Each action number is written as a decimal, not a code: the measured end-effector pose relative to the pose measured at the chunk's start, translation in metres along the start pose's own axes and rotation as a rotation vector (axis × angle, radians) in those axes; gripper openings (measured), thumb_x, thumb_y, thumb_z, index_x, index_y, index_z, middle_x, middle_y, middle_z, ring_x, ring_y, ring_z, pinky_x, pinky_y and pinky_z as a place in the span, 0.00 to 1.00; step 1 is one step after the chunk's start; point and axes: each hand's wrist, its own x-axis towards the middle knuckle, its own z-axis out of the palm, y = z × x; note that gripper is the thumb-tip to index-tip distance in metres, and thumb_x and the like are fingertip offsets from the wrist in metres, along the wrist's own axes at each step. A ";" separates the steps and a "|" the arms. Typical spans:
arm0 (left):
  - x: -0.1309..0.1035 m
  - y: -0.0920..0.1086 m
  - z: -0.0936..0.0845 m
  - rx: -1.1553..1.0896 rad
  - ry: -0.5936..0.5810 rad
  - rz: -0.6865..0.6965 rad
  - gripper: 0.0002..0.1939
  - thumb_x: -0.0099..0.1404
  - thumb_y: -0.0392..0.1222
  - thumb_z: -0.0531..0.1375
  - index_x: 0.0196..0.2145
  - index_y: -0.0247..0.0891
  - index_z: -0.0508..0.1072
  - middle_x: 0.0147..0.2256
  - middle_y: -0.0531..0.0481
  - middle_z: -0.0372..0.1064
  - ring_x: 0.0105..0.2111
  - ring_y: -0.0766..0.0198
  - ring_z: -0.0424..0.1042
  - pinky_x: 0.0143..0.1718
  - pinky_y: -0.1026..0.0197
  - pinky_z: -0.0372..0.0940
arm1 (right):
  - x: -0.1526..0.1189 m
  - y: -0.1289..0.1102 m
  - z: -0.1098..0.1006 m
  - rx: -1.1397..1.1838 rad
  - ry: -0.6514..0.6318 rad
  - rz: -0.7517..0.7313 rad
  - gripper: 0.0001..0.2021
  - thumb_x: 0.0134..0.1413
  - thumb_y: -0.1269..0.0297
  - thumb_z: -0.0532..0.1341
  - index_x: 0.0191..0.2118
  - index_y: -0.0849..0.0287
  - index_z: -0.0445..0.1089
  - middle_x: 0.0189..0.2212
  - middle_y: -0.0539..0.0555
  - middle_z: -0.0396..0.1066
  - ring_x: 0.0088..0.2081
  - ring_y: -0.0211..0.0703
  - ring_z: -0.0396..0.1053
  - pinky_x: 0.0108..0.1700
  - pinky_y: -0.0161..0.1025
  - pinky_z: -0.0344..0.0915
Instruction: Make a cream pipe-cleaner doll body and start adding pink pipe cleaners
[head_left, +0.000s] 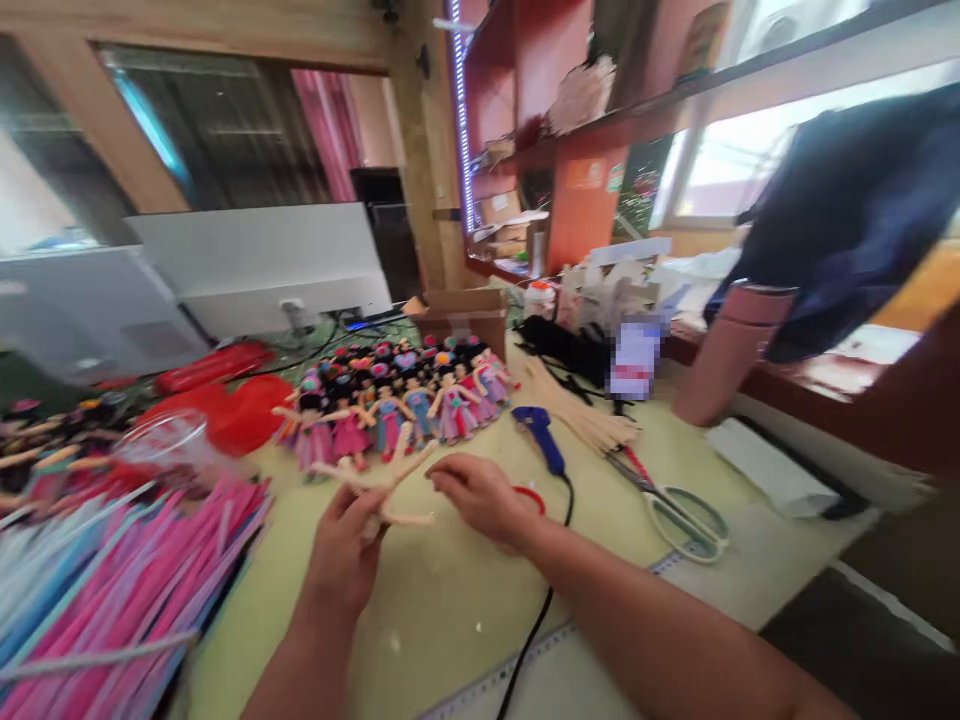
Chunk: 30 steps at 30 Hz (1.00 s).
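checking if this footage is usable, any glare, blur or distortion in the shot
Head view: windows at upper right washed out; small bright glints on the tabletop; dark jacket smeared; phone-like screen pixelated; wide-angle stretching towards the edges.

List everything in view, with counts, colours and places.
Fuzzy limbed figure: one, beige, left hand
Small dressed dolls: many, multicoloured, mid-table
Plastic-bodied glue gun: one, blue, right of dolls
Loop-handled metal scissors: one, pale-handled, table right
Fuzzy stems: bundle, beige, beyond scissors
Long fuzzy strips: many, pink/blue/white, near left
Cardboard box: one, brown, behind dolls
Cylindrical bottle: one, pink, far right
Flat panels: two, white/grey, back left
Smooth table: one, yellow-green, beneath
Shelf and window clutter: uncountable, blurred
Left hand: one, bare, fingers gripping figure
Right hand: one, bare, beside figure
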 end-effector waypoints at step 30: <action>-0.021 -0.005 0.015 0.025 -0.361 0.011 0.16 0.55 0.52 0.65 0.28 0.38 0.67 0.22 0.57 0.60 0.23 0.71 0.56 0.26 0.63 0.49 | -0.011 -0.012 -0.002 0.590 -0.093 0.173 0.15 0.41 0.54 0.72 0.28 0.59 0.73 0.23 0.49 0.70 0.28 0.39 0.67 0.32 0.39 0.65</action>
